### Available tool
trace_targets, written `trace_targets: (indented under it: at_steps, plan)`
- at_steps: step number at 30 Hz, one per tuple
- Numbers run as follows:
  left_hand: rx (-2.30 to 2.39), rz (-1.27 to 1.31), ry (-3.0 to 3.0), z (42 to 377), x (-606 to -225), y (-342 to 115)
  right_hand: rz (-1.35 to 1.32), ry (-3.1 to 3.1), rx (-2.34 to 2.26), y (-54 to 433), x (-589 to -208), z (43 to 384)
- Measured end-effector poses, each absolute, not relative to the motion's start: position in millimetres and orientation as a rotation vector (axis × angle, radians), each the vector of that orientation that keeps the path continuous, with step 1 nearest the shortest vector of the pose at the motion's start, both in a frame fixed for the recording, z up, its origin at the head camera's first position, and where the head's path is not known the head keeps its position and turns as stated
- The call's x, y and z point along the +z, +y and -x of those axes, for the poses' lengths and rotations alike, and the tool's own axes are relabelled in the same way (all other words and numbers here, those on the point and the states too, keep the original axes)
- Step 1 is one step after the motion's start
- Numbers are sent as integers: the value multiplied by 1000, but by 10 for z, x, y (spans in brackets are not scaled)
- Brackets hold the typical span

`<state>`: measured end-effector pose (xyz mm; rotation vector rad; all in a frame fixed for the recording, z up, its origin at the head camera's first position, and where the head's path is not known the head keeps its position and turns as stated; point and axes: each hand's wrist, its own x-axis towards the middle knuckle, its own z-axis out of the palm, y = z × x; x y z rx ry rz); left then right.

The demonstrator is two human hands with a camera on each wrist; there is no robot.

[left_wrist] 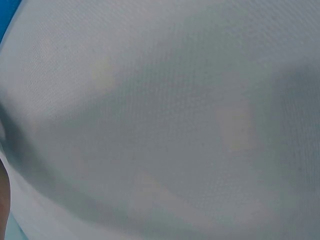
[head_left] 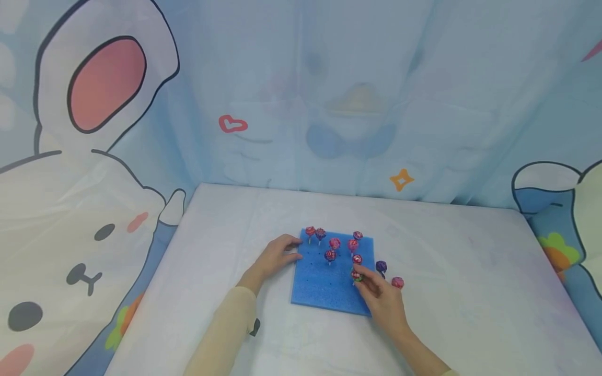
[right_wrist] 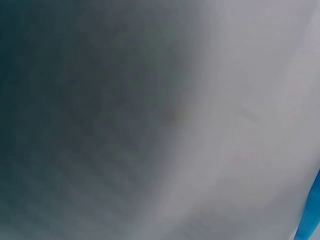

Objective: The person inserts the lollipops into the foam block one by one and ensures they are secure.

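Observation:
A blue foam board [head_left: 320, 292] with small holes lies on the table. Several wrapped lollipops stand in its far and right parts, among them a red-and-dark one [head_left: 330, 255] and a pink one [head_left: 334, 243]. My right hand [head_left: 385, 303] pinches a red-and-green lollipop [head_left: 357, 275] between thumb and fingers above the board's right side; its stick's lower end is hard to make out. At the board's left edge rests my left hand [head_left: 274, 257], fingertips and thumb spread apart and touching the edge. Neither wrist view shows the lollipops.
Just right of the board are a purple lollipop [head_left: 381, 267] and a pink-red lollipop [head_left: 397, 282]. A pale cloth covers the table [head_left: 470, 292]. Behind it hangs a light blue curtain [head_left: 263, 62] with cartoon prints. A small dark object [head_left: 255, 327] shows beside the left sleeve.

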<state>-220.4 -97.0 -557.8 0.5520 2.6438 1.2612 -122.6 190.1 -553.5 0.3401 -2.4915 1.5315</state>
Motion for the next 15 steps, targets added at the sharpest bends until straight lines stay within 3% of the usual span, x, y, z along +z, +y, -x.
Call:
trace_targets:
  at_steps: [7, 15]
  plan:
    - [1262, -549, 2637, 2187, -5560, -971, -339, -2559, 1530, 1923, -5477, 1215]
    - [1281, -569, 2636, 2195, -5575, -976, -511, -2452, 1493, 2007, -5378, 1217]
